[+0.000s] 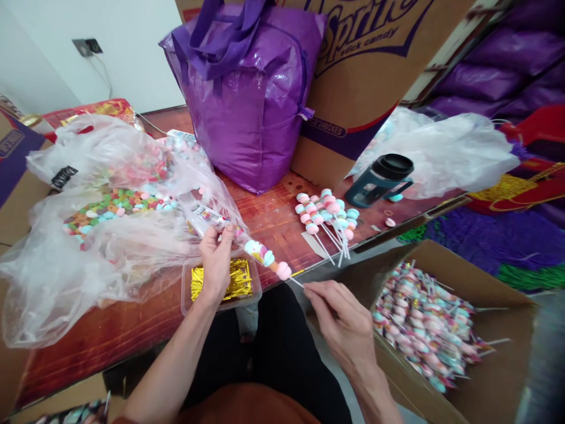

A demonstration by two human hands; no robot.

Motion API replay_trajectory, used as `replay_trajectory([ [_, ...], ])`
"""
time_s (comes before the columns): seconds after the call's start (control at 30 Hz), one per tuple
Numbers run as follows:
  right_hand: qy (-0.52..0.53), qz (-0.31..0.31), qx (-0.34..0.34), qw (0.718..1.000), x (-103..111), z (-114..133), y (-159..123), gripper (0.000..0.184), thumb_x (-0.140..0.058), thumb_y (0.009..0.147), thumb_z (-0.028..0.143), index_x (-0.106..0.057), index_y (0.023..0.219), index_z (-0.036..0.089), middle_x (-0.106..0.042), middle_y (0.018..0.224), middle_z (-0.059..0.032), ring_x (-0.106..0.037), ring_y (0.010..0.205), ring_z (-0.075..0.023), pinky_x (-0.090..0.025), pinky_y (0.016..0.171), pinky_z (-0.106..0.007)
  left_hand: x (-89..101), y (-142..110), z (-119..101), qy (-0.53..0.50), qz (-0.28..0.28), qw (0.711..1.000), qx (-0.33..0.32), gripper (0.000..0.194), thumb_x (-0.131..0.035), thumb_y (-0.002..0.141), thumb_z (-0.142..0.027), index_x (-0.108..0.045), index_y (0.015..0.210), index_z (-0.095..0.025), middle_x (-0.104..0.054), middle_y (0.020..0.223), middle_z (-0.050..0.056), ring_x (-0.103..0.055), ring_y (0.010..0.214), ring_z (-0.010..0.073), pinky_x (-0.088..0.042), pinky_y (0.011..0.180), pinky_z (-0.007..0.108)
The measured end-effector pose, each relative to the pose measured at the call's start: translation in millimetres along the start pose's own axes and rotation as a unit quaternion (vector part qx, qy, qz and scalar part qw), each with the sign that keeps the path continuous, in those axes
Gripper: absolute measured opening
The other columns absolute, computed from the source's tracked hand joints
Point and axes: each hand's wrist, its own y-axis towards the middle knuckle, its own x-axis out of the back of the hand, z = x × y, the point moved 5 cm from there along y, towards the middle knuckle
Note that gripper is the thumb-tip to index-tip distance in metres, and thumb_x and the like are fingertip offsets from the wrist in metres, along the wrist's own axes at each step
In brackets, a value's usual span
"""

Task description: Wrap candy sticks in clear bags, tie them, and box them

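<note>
Pale wall [123, 53] is rising behind a red-brown table [66, 359], where a shiny purple bag [251, 106] is standing against a large cardboard box [344, 118] marked "stick candy". Across the left side of the table, clear plastic bags [39, 294] are spreading in crumpled folds, with loose colourful candies [123, 206] showing among them. At the near edge, the left hand [215, 265] is pinching a clear printed wrapper [251, 244] between thumb and fingers, above a plastic tub [257, 297] that is holding golden ties [241, 280]. Just beside it, the right hand [339, 309] is gripping the end of a white stick, and the candy skewer [283, 271] on that stick is slanting up toward the left hand, its upper candies sitting inside the wrapper; how far the plastic is covering the lower pink ones is hard to tell. Farther back, a bunch of pink and blue candy skewers [326, 215] is lying with sticks pointing toward the person, near a dark lidded mug [382, 176]. Below the table on the right, an open carton [507, 341] is holding a heap of candy sticks [424, 324].
</note>
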Motion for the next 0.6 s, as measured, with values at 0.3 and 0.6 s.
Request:
replay_trajectory([
  [0.3, 0.026, 0.032, -0.029, 0.999, -17.9, 2.3, 1.1, 0.013, -0.059, 0.095, 0.017, -0.07, 0.089, 0.022, -0.068, 0.078, -0.0022, -0.061, 0.071, -0.0164, -0.05, 0.068, -0.03, 2.8, -6.0, 1.8, -0.076, -0.079, 0.994, 0.011, 0.035, -0.083, 0.071, -0.045, -0.062, 0.081, -0.019, -0.062, 0.076, -0.004, -0.059, 0.069, 0.0095, -0.051, 0.067, 0.021],
  [0.6, 0.057, 0.043, -0.058, 0.996, -20.4, -3.2, 5.0, 0.015, -0.058, 0.095, 0.021, -0.07, 0.086, 0.022, -0.066, 0.074, -0.0013, -0.062, 0.069, -0.0159, -0.049, 0.066, -0.029, -0.6, -3.6, 9.6, -0.064, -0.028, 0.996, 0.063, 0.032, -0.085, 0.069, -0.04, -0.067, 0.08, -0.017, -0.066, 0.076, -0.002, -0.06, 0.068, 0.0088, -0.051, 0.068, 0.02],
])
